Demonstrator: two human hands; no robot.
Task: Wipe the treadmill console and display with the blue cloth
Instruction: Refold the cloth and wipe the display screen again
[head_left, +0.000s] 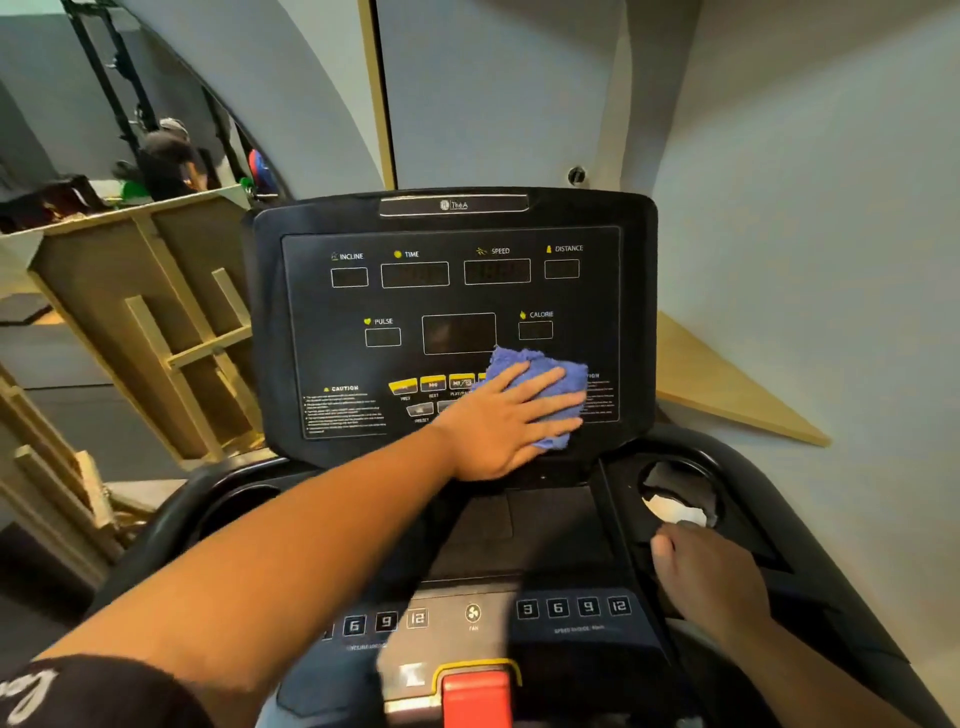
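Note:
The black treadmill console (452, 291) stands upright in front of me, its dark display windows labelled incline, time, speed, distance, pulse and calorie. My left hand (506, 423) lies flat with spread fingers on the blue cloth (540, 366), pressing it against the console's lower right part, over the yellow buttons (415, 385). My right hand (706, 577) rests curled on the lower console's right side, just below the right cup holder (680, 493), with nothing visible in it.
The lower panel carries numbered speed and incline keys (571, 607), a fan button (472, 613) and a red safety key (475, 696). Crumpled white paper sits in the right cup holder. Wooden frames (156, 332) lean at the left; a wall stands close behind.

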